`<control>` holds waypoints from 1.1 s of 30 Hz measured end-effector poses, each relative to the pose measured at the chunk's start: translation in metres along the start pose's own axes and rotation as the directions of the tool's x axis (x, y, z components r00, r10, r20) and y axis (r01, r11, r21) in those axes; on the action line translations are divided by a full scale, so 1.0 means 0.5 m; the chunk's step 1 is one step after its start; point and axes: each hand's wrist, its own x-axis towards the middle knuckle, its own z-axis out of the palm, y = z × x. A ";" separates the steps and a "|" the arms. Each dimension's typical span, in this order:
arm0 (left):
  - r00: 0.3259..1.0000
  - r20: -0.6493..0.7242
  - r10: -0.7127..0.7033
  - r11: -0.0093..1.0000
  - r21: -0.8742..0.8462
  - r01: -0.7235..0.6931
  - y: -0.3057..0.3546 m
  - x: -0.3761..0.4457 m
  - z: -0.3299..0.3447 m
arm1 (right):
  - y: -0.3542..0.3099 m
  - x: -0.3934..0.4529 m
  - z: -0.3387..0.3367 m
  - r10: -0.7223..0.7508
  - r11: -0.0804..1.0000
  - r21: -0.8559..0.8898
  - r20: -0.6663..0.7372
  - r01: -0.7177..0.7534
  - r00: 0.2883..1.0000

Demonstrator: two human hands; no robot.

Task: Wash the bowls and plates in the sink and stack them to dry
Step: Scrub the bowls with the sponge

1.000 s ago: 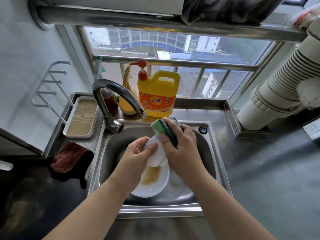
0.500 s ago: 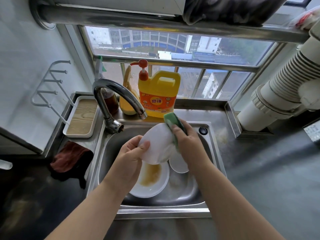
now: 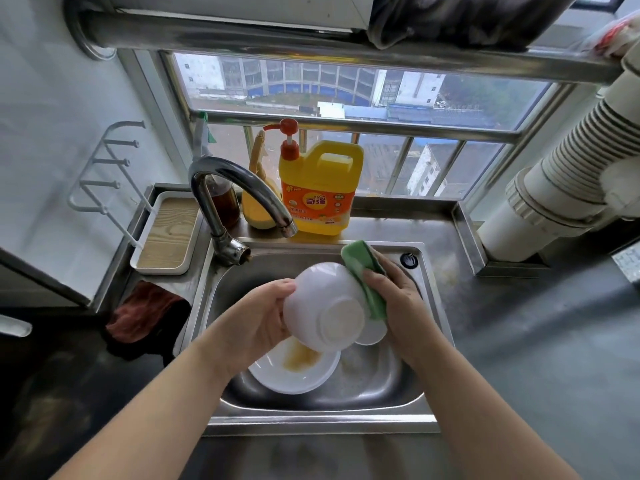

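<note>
Both hands grip: left hand [image 3: 258,320] bowl [image 3: 323,308], right hand [image 3: 398,301] sponge [image 3: 363,268]; jug [image 3: 320,188] reads "奇强".

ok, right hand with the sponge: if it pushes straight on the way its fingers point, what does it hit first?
The white bowl: the right hand already presses the green sponge against its side, fingers pointing left toward it.
</note>
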 end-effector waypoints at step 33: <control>0.920 -0.357 -0.161 0.951 -0.307 0.047 -0.039 0.032 0.014 | 0.057 0.014 0.012 -0.365 0.611 -0.729 0.087 0.309 0.927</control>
